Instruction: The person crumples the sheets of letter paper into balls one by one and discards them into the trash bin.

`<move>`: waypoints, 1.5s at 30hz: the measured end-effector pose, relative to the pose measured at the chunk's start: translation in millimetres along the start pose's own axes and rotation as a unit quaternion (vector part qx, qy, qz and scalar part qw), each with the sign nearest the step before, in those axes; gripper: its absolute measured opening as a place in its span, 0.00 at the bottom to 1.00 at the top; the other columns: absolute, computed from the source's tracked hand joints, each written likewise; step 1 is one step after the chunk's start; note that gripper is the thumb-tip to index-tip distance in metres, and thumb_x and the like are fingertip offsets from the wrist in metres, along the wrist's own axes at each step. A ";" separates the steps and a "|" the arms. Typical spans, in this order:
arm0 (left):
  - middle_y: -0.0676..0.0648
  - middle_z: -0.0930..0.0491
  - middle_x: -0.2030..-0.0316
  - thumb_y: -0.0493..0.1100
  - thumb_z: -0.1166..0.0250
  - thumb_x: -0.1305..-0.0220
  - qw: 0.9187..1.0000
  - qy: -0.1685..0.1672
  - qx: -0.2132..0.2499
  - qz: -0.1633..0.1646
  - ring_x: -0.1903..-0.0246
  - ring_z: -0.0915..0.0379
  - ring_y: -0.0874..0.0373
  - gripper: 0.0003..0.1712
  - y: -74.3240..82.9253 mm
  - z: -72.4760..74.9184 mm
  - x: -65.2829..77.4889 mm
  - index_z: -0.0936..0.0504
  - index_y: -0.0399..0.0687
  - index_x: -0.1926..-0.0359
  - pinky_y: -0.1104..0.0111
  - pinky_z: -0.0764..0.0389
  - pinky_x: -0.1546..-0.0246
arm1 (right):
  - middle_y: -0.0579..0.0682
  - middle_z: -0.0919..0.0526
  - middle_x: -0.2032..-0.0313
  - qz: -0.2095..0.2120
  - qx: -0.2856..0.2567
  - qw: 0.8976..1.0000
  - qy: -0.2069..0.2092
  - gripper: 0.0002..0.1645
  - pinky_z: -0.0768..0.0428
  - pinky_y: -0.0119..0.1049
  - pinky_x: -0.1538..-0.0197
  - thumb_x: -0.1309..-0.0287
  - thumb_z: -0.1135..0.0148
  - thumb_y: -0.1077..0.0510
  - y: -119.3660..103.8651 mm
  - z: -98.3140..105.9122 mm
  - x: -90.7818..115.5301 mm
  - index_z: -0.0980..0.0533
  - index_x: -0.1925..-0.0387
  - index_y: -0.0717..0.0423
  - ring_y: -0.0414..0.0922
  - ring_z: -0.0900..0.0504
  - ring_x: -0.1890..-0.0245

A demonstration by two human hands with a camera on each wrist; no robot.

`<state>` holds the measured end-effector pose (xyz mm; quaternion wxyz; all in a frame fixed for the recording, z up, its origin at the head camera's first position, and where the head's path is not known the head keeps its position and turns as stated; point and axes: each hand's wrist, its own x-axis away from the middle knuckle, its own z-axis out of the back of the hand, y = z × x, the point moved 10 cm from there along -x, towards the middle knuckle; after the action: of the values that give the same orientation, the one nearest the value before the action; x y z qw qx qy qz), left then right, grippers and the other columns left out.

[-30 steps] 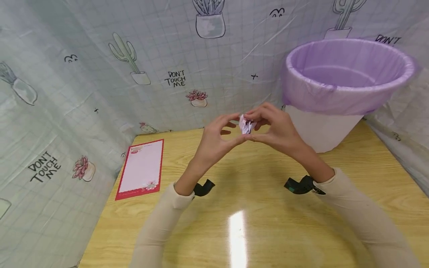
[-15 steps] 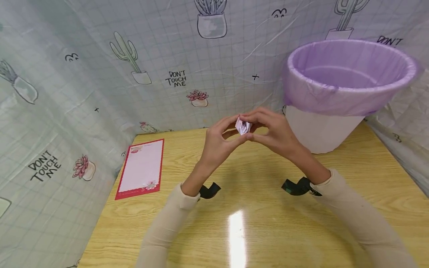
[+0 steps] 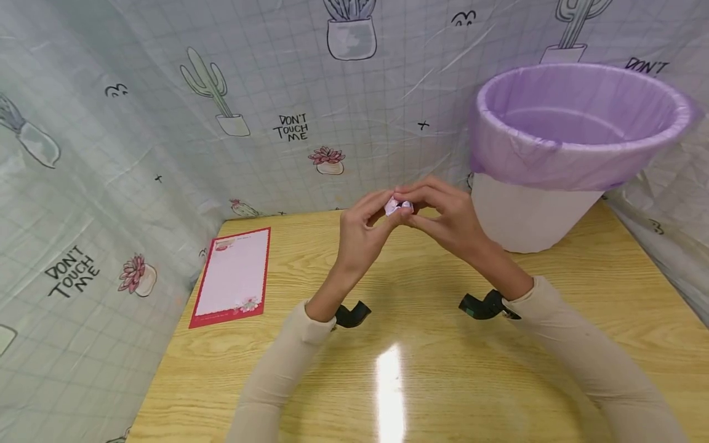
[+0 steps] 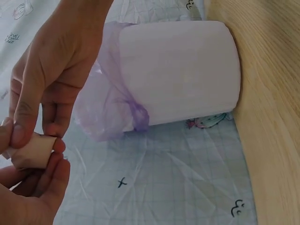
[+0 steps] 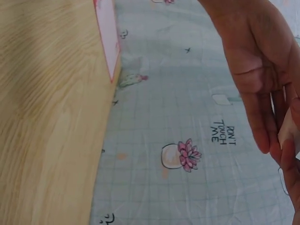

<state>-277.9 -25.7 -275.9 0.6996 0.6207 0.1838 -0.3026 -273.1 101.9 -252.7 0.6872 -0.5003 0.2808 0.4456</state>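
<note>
A small folded, crumpled piece of paper (image 3: 391, 206), whitish with pink, is between my two hands above the table. My left hand (image 3: 357, 237) pinches it from the left with curled fingers and thumb. From the right, my right hand (image 3: 456, 215) pinches the same paper, its thumb close to the left thumb. Up close in the left wrist view, the paper (image 4: 33, 152) looks like a short, thick, pale fold with fingertips on both sides. Fingers hide much of it. Only a sliver of it shows at the edge of the right wrist view.
A white bin (image 3: 526, 215) with a purple liner bag (image 3: 554, 163) stands at the back right. At the left of the wooden table (image 3: 443, 369) lies a red-bordered sheet (image 3: 232, 277). Cactus-print plastic sheeting (image 3: 266, 74) closes off the back and sides.
Both hands have squeezed closer together, and less of the paper shows between them. The right forearm has shifted slightly left, the left forearm slightly right.
</note>
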 end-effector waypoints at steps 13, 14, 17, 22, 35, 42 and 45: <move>0.38 0.15 0.49 0.38 0.31 0.33 0.988 -0.016 -0.094 -0.117 0.47 0.21 0.49 0.19 18.2 7.9 -6.5 0.16 0.33 0.45 0.62 0.20 0.46 | 0.57 0.19 0.46 -0.166 -0.195 0.966 0.017 0.27 0.15 0.36 0.49 0.45 0.37 0.82 31.0 7.4 13.7 0.23 0.42 0.71 0.46 0.14 0.52; 0.38 0.16 0.49 0.42 0.32 0.32 0.986 -0.013 -0.096 -0.135 0.47 0.22 0.48 0.20 21.1 7.3 -5.5 0.16 0.33 0.45 0.61 0.20 0.45 | 0.56 0.19 0.46 -0.173 -0.206 0.963 0.027 0.25 0.15 0.36 0.48 0.44 0.37 0.82 31.9 8.0 14.4 0.22 0.43 0.72 0.47 0.14 0.51; 0.37 0.16 0.50 0.50 0.34 0.31 0.980 0.008 -0.099 -0.175 0.47 0.24 0.47 0.25 28.2 5.6 -2.3 0.16 0.32 0.47 0.59 0.20 0.46 | 0.55 0.17 0.50 -0.181 -0.233 0.954 0.059 0.18 0.15 0.35 0.49 0.43 0.36 0.79 30.5 8.8 13.9 0.19 0.50 0.73 0.47 0.15 0.53; 0.36 0.15 0.54 0.49 0.36 0.28 0.970 0.052 -0.099 -0.216 0.51 0.22 0.46 0.22 34.9 4.2 -0.3 0.14 0.30 0.52 0.59 0.18 0.49 | 0.53 0.14 0.61 -0.226 -0.256 0.934 0.106 0.10 0.14 0.34 0.55 0.43 0.32 0.75 32.6 7.3 14.7 0.15 0.61 0.62 0.45 0.14 0.61; 0.37 0.13 0.56 0.41 0.36 0.29 0.944 0.034 -0.153 -0.289 0.53 0.22 0.45 0.14 39.3 2.9 3.6 0.12 0.31 0.56 0.58 0.19 0.48 | 0.56 0.19 0.44 -0.376 -0.377 0.846 -0.003 0.25 0.23 0.37 0.36 0.28 0.40 0.62 49.2 -23.7 30.5 0.30 0.36 0.74 0.46 0.17 0.45; 0.39 0.17 0.44 0.49 0.31 0.35 0.937 -0.012 -0.197 -0.288 0.44 0.28 0.45 0.18 35.7 1.3 2.2 0.11 0.41 0.51 0.53 0.29 0.39 | 0.50 0.13 0.49 -0.376 -0.229 0.897 -0.047 0.24 0.17 0.36 0.45 0.34 0.31 0.58 51.8 -10.8 29.7 0.21 0.41 0.66 0.44 0.14 0.52; 0.38 0.21 0.41 0.51 0.30 0.37 0.946 -0.018 -0.182 -0.268 0.41 0.31 0.44 0.19 31.1 4.9 1.6 0.11 0.44 0.51 0.52 0.29 0.38 | 0.49 0.12 0.53 -0.341 -0.182 0.922 -0.037 0.19 0.15 0.36 0.51 0.38 0.29 0.61 48.7 -3.9 25.8 0.18 0.47 0.65 0.44 0.13 0.55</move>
<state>-257.1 -29.3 -252.6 0.6971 0.4054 0.3820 -0.4515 -304.8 111.8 -296.8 0.7048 -0.6651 -0.0178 0.2461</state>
